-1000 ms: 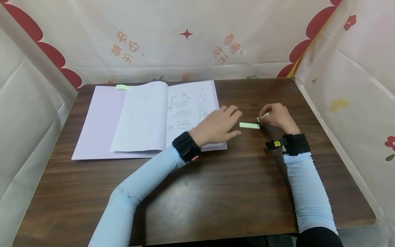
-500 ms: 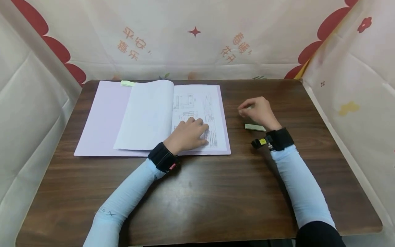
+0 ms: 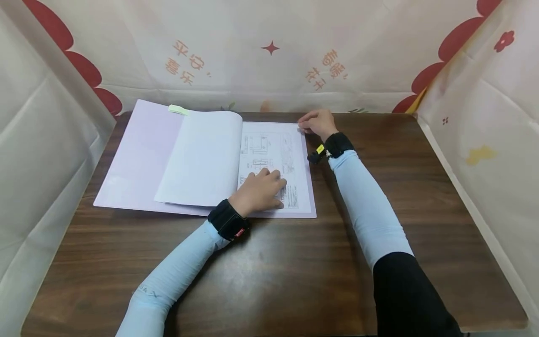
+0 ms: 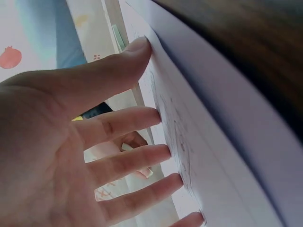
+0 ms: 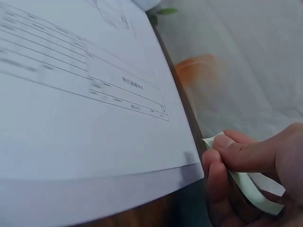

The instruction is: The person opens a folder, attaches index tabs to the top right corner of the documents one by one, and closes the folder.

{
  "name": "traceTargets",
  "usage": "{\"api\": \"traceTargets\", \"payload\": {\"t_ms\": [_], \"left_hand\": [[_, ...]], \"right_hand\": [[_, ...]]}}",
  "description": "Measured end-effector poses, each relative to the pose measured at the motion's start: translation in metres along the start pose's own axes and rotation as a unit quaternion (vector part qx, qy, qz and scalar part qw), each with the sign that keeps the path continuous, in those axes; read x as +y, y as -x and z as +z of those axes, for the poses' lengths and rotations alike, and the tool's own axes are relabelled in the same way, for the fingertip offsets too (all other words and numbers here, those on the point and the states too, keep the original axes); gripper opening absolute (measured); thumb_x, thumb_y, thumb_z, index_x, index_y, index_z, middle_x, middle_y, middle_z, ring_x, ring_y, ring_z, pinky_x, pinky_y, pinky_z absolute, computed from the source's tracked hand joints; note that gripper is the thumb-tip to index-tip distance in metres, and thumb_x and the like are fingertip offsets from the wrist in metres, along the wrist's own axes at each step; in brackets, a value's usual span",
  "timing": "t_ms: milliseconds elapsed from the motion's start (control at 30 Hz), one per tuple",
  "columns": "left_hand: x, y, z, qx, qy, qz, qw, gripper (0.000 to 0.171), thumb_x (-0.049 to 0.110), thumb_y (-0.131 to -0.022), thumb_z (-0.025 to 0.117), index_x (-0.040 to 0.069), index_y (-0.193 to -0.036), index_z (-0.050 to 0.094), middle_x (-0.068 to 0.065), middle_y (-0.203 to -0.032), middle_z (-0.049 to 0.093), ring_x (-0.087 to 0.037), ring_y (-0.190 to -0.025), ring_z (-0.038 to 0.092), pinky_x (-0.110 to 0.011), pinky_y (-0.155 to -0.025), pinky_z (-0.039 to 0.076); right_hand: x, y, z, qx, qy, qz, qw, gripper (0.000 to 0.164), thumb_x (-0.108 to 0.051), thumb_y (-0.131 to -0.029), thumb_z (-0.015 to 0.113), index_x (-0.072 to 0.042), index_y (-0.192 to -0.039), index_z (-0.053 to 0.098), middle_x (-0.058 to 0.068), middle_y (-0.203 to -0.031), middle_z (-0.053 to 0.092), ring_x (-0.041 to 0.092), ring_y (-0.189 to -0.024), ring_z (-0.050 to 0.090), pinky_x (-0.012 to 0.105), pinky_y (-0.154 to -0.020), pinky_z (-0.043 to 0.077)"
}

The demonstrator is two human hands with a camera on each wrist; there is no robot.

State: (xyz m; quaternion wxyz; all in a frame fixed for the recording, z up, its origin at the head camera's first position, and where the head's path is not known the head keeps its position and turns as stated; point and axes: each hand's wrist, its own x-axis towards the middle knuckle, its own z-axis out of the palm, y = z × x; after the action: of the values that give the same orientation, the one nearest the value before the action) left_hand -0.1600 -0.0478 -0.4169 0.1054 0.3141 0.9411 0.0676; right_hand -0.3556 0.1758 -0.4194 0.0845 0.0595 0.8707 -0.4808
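An open lilac folder (image 3: 139,150) lies on the table with a turned-over white page (image 3: 202,159) and a printed drawing sheet (image 3: 290,159). My left hand (image 3: 260,189) rests on that sheet, fingers spread and fingertips touching the paper; the left wrist view shows the straight fingers (image 4: 128,161). At the sheet's far right corner, my right hand (image 3: 318,124) pinches a pale green sticky note strip (image 5: 251,191) between thumb and fingertips. The strip bends down past the fingers, its tip beside the folder's corner in the right wrist view.
Another green sticky strip (image 3: 178,110) sticks out from the turned page's top edge. In the left wrist view a green sticky note pad (image 4: 118,37) lies beyond the thumb; the right sleeve hides it from the head. A patterned cloth (image 3: 236,61) stands behind the brown table (image 3: 269,271).
My right hand has moved left and away from me, from beside the green pad to the sheet's far corner, carrying the sticky strip. My left hand has moved left from the sheet's right edge onto it.
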Motion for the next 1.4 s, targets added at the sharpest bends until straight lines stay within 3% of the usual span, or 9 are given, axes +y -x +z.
{"api": "traceTargets", "payload": {"t_ms": [267,733,867,1000,1200,1300,1400], "left_hand": [[0.004,-0.001,0.0,0.003,-0.016,-0.001,0.9999,0.06,0.049,-0.089,0.078,0.022,-0.141,0.061,-0.007,-0.139,0.059,-0.03,-0.122,0.055,-0.052,-0.093,0.053],[0.002,-0.003,-0.001,-0.009,-0.025,-0.01,0.9996,0.064,0.051,-0.089,0.077,0.023,-0.143,0.06,-0.008,-0.143,0.058,-0.03,-0.123,0.055,-0.051,-0.094,0.052],[0.001,-0.003,0.0,-0.013,-0.019,-0.013,0.9996,0.064,0.051,-0.088,0.078,0.023,-0.144,0.06,-0.008,-0.144,0.058,-0.03,-0.125,0.055,-0.053,-0.096,0.052],[0.001,-0.003,0.001,-0.015,-0.01,-0.021,0.9996,0.065,0.05,-0.088,0.079,0.023,-0.143,0.06,-0.007,-0.144,0.059,-0.03,-0.126,0.055,-0.054,-0.097,0.052],[0.0,-0.003,0.006,-0.015,-0.006,-0.017,0.9997,0.064,0.049,-0.088,0.079,0.024,-0.143,0.061,-0.005,-0.142,0.06,-0.028,-0.122,0.056,-0.051,-0.094,0.053],[-0.002,-0.005,0.007,-0.007,-0.011,-0.013,0.9998,0.063,0.05,-0.088,0.079,0.024,-0.142,0.061,-0.005,-0.14,0.061,-0.027,-0.121,0.056,-0.051,-0.092,0.054],[-0.005,-0.006,0.005,-0.002,-0.014,-0.016,0.9998,0.062,0.05,-0.088,0.079,0.023,-0.142,0.061,-0.005,-0.14,0.061,-0.027,-0.122,0.056,-0.052,-0.093,0.054]], "right_hand": [[-0.007,-0.02,0.005,-0.015,0.037,0.032,0.999,0.021,-0.014,-0.097,0.072,-0.006,-0.116,0.078,0.008,-0.113,0.07,0.017,-0.088,0.07,0.02,-0.075,0.057],[-0.01,-0.024,0.014,0.0,0.072,0.055,0.996,0.022,-0.017,-0.096,0.074,-0.007,-0.114,0.078,0.007,-0.107,0.072,0.019,-0.089,0.069,0.023,-0.074,0.056],[-0.01,-0.031,0.016,0.011,0.13,0.069,0.989,0.027,-0.023,-0.092,0.077,-0.009,-0.116,0.077,0.01,-0.113,0.072,0.026,-0.098,0.065,0.033,-0.082,0.051],[-0.006,-0.038,0.015,0.016,0.169,0.09,0.981,0.046,-0.03,-0.088,0.081,-0.008,-0.126,0.07,0.012,-0.116,0.067,0.032,-0.103,0.059,0.041,-0.081,0.047],[-0.012,-0.03,0.013,0.009,0.191,0.129,0.973,0.052,-0.035,-0.089,0.078,-0.005,-0.13,0.068,0.013,-0.122,0.065,0.032,-0.103,0.058,0.039,-0.076,0.047],[-0.022,-0.025,0.011,0.014,0.241,0.121,0.963,0.054,-0.039,-0.09,0.077,-0.004,-0.131,0.068,0.014,-0.126,0.065,0.032,-0.105,0.057,0.038,-0.076,0.043],[-0.031,-0.023,0.009,0.014,0.257,0.116,0.959,0.061,-0.044,-0.089,0.078,-0.005,-0.135,0.066,0.014,-0.133,0.065,0.032,-0.108,0.056,0.038,-0.078,0.043]]}}
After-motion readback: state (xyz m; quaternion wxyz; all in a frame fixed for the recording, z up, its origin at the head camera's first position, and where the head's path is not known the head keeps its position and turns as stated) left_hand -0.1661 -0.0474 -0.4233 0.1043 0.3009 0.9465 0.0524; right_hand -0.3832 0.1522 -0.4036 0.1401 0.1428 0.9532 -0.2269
